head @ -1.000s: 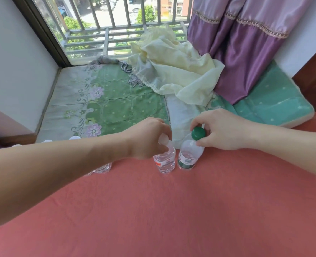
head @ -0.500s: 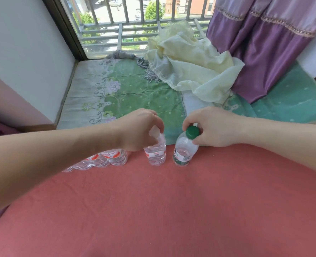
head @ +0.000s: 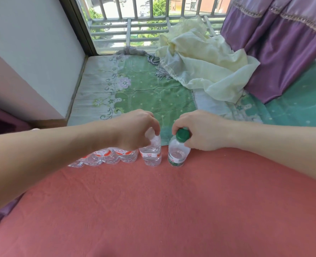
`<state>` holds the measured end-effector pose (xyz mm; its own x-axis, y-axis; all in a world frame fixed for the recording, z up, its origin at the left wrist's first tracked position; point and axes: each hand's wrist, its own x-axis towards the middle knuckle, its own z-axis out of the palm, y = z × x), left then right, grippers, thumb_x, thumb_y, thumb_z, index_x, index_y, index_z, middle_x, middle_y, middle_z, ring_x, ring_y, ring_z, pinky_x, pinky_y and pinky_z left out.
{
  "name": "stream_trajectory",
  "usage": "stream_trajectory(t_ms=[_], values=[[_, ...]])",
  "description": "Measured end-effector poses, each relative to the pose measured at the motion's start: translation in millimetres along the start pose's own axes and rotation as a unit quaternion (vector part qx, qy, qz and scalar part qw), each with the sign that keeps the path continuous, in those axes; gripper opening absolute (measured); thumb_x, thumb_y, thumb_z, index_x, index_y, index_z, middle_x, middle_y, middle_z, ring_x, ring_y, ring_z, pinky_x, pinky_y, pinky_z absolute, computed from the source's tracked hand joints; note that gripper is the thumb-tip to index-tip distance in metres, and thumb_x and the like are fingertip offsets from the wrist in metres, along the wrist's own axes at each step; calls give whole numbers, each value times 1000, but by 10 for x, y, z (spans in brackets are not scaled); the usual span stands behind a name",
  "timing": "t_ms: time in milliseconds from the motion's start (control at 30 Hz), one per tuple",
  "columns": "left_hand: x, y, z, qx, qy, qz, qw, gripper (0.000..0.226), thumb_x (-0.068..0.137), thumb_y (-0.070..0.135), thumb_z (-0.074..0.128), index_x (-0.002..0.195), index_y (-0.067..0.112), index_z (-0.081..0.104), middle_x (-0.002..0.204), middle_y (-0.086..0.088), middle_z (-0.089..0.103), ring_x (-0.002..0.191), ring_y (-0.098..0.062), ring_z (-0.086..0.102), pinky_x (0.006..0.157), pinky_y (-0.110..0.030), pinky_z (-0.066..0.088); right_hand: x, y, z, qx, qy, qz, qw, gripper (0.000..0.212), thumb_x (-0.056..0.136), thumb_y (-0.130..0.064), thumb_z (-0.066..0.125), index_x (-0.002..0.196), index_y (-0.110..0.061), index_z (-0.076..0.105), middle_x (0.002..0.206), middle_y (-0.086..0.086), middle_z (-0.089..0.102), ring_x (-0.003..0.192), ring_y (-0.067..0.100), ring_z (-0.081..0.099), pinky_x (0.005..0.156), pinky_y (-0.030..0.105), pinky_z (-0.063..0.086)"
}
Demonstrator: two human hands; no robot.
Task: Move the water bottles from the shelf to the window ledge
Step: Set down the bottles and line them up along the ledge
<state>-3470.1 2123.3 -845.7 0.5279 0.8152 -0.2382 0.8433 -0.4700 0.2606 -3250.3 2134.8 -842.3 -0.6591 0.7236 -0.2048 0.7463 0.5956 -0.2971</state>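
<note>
My left hand (head: pixel 135 129) grips the white cap and neck of a clear water bottle with a red label (head: pixel 151 154). My right hand (head: pixel 201 130) holds the green cap of a second bottle with a green label (head: pixel 177 154). Both bottles stand upright on the red cloth (head: pixel 172 210), a little apart, right at its far edge. To their left, a row of several red-labelled bottles (head: pixel 114 154) stands along the same edge, partly hidden under my left forearm.
Beyond the red cloth lies a green floral mat (head: pixel 135 93) on the window ledge. A crumpled pale yellow cloth (head: pixel 199 62) and a purple curtain (head: pixel 283 49) lie at the back right. A barred window (head: pixel 144 21) closes the back, a white wall (head: pixel 33 58) the left.
The view has shifted right and down, so the row of bottles at the left now shows. Both hands keep their hold on the two upright bottles, which stay on the red cloth.
</note>
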Motion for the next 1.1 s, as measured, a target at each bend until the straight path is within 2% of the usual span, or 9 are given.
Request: stream_trajectory(t_ms=[100,267,367,467,533,700,833,967,1100], values=[[20,-92,10,-7,3,-19,1000,33,83,24,75,115,28,68,112,7,61,96,-11,48,88,-27,41,15,-42,32,6,-3,3,1000,33,77,-14,65,109,-25,69,94,-14,56,93,14,57,76,23,38],[59,-103,54,-20,32,-33,999,46,77,50,77,115,26,66,102,5,64,90,-14,53,83,-34,48,4,-35,72,5,10,36,999,33,81,-42,70,110,-26,67,99,-9,59,90,13,52,80,29,45],[49,-82,88,-16,49,-38,998,50,75,60,74,110,25,66,94,6,63,84,-16,55,76,-34,49,-10,-20,93,0,25,49,998,35,81,-45,69,109,-24,67,94,-11,55,86,11,49,76,27,41],[34,-38,106,-23,49,-42,998,51,77,62,71,112,24,66,95,4,66,87,-19,61,77,-37,53,-17,-28,105,2,26,49,998,33,82,-44,69,108,-24,67,93,-11,54,85,11,48,76,26,40],[35,-8,109,-19,45,-51,998,49,79,61,70,112,24,66,97,3,67,89,-20,62,77,-38,55,-18,-36,106,3,27,47,999,32,83,-44,69,108,-23,68,93,-10,55,87,12,50,79,28,44],[70,24,105,-20,51,-50,997,36,82,50,72,93,16,69,88,0,65,80,-21,60,74,-41,55,-19,-45,91,2,27,46,999,35,84,-43,70,111,-22,67,97,-8,57,89,11,50,82,27,43],[78,16,66,-30,52,-42,997,33,82,39,76,103,14,74,98,-3,68,92,-22,61,83,-39,53,-25,-40,84,2,27,49,998,34,84,-42,70,111,-21,68,102,-5,62,91,13,53,81,26,43],[66,-20,29,-20,43,-27,999,29,82,32,76,108,18,75,102,-1,67,95,-21,59,85,-34,49,-24,-39,71,10,27,52,998,34,84,-41,71,111,-21,69,102,-5,63,92,15,55,83,29,47],[67,-70,30,-23,36,-26,999,31,80,26,75,111,24,73,106,2,64,99,-18,56,89,-36,48,-27,-28,66,18,30,53,998,33,83,-40,71,110,-21,69,100,-5,64,92,16,57,84,33,49]])
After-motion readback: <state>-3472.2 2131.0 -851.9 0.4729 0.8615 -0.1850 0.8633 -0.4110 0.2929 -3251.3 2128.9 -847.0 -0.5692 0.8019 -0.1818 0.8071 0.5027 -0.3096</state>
